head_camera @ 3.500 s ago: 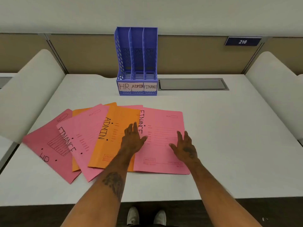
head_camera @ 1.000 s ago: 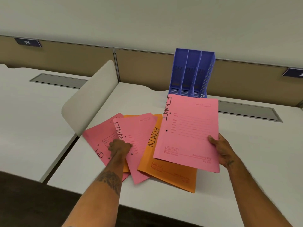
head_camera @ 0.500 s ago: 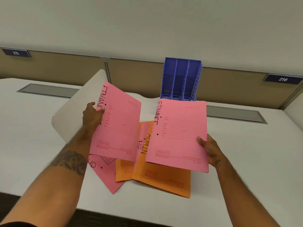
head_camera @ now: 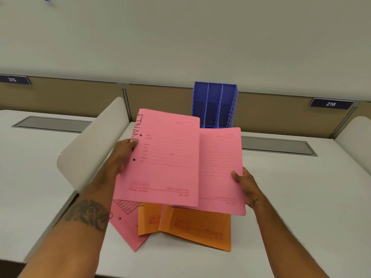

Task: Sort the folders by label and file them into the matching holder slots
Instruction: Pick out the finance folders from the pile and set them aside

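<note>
Pink card folder (head_camera: 160, 167) pinched by left hand (head_camera: 122, 155) | second pink folder (head_camera: 220, 167) gripped by right hand (head_camera: 246, 184)

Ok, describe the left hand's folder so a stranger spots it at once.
Find the blue holder at the back. Before it, the left hand grips a raised pink folder overlapping a second pink folder. Only the front one shows black edge lettering.

3 pink folders: left pink folder (head_camera: 160, 161), right pink folder (head_camera: 220, 169), darker pink folder (head_camera: 126, 231) at 7 o'clock. 2 orange: rear orange folder (head_camera: 149, 223), front orange folder (head_camera: 200, 227), at 6 o'clock. 1 blue holder (head_camera: 214, 105), 3 slots, at 12 o'clock.
</note>
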`<state>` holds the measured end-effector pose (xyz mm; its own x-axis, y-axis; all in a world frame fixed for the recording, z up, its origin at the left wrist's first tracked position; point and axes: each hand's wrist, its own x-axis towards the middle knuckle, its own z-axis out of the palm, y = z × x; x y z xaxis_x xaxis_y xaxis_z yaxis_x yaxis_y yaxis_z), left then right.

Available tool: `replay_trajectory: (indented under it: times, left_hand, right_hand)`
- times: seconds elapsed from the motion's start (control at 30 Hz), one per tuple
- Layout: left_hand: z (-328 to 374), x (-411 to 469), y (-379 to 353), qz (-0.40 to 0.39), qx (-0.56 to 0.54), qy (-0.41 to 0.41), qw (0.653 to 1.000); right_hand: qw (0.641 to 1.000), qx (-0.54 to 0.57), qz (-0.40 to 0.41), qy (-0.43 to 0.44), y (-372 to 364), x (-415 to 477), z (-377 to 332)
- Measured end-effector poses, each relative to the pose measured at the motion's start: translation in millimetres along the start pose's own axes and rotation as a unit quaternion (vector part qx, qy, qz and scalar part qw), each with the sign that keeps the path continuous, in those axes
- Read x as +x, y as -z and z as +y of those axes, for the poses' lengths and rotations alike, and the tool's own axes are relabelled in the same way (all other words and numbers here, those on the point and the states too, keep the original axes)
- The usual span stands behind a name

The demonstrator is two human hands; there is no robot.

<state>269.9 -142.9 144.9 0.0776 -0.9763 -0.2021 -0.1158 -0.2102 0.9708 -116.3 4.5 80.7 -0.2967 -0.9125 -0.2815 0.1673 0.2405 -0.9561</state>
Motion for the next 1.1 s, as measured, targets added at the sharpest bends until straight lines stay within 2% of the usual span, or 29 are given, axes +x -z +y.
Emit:
replay_trajectory:
  times: [0.33, 0.57, 0.77, 0.87, 0.97, 1.1]
  left_hand:
    - [-32.4, -19.1, -60.1, -0.065, -0.031, 0.048, 0.996]
    - [-38.7, -35.8, -89.5, -0.164, -0.057, 0.038, 0.984]
    - [-42.8, -37.4, -108.1, -0.155, -0.02, 0.042, 0.987]
    - [-42.2, -39.6, -117.9, -0.137, -0.012, 0.03, 0.99]
    - [-41.3, -40.6, -128.4, -0.127, -0.008, 0.015, 0.992]
    - [-36.0, -51.2, -142.1, -0.149, 0.043, -0.073, 0.985]
  right_hand:
    - [0.999, 0.008, -0.033, 0.031, -4.6, -16.2, -7.9]
    - [0.999, -0.013, -0.029, 0.038, -6.9, -23.6, -11.0]
    - [0.998, -0.03, -0.035, 0.036, -9.8, -34.4, -11.4]
    - [0.997, -0.013, -0.065, 0.037, -8.2, -36.2, -9.8]
    - [0.998, -0.018, -0.05, 0.039, -1.5, -35.4, -7.0]
    - [0.998, -0.052, -0.018, 0.038, 11.8, -38.9, -2.5]
